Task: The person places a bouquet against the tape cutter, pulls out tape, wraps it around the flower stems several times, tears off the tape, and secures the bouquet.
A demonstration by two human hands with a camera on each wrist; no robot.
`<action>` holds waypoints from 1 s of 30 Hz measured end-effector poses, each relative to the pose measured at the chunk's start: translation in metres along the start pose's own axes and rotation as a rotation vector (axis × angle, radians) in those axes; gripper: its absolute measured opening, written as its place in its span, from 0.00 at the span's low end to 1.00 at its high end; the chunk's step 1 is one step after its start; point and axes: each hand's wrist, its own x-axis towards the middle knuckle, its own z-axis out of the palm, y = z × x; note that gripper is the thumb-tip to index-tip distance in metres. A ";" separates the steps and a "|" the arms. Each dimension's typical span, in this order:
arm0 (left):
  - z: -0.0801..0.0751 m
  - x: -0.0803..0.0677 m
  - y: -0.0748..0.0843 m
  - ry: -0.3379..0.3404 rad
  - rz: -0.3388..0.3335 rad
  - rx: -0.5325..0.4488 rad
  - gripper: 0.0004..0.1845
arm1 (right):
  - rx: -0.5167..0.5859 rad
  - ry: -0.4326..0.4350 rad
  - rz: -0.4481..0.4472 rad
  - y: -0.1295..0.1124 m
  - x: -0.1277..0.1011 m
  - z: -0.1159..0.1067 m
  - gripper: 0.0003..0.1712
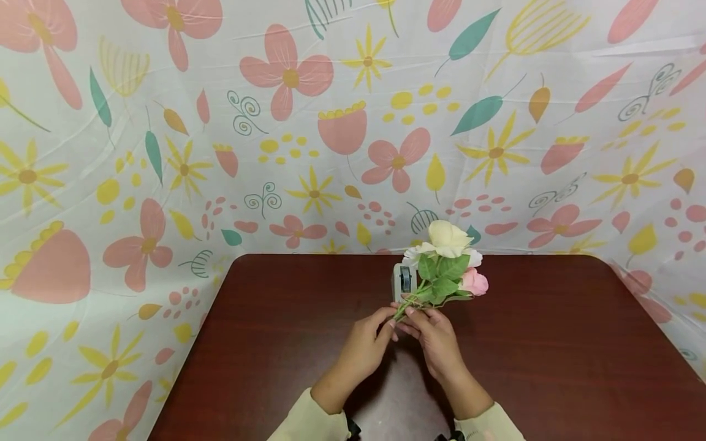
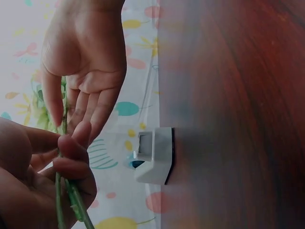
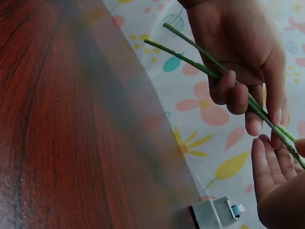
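Both hands hold a small bunch of artificial flowers by its green stems, just above the table in the head view. A cream rose (image 1: 449,239), a pink rose (image 1: 474,282) and white petals partly behind them lean to the right, with green leaves (image 1: 443,288) below. My left hand (image 1: 361,348) grips the lower stems (image 3: 205,67), whose two cut ends poke out past its fingers in the right wrist view. Higher up, my right hand (image 1: 439,344) pinches the stems between thumb and fingers. Behind the hands stands a pale grey tape dispenser (image 1: 397,283), touched by neither.
The dark red-brown table (image 1: 276,343) has rounded far corners. A white cloth (image 1: 331,202) printed with flowers and leaves hangs behind it and along the sides. The tape dispenser stands close behind the stems, partly hidden by the bunch.
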 end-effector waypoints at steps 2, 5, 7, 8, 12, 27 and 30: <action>-0.001 0.001 -0.001 0.015 0.008 0.013 0.14 | -0.014 -0.015 0.008 0.000 0.000 0.000 0.21; -0.002 0.001 -0.001 0.025 0.010 0.040 0.15 | -0.035 -0.030 0.016 0.000 0.001 0.000 0.22; -0.003 0.001 -0.001 0.023 0.015 0.068 0.15 | -0.044 -0.037 0.020 0.000 0.001 0.001 0.23; -0.003 0.001 -0.001 0.016 0.018 0.080 0.16 | -0.049 -0.037 0.023 0.000 0.001 0.000 0.23; -0.005 0.001 -0.002 -0.014 0.046 0.129 0.17 | -0.048 -0.026 0.021 0.001 0.001 0.000 0.20; -0.015 0.004 -0.008 -0.076 0.019 0.124 0.13 | 0.045 0.046 -0.036 0.004 0.005 -0.005 0.17; -0.021 0.006 -0.010 -0.089 -0.011 0.099 0.10 | 0.069 0.087 -0.039 0.002 0.006 -0.007 0.14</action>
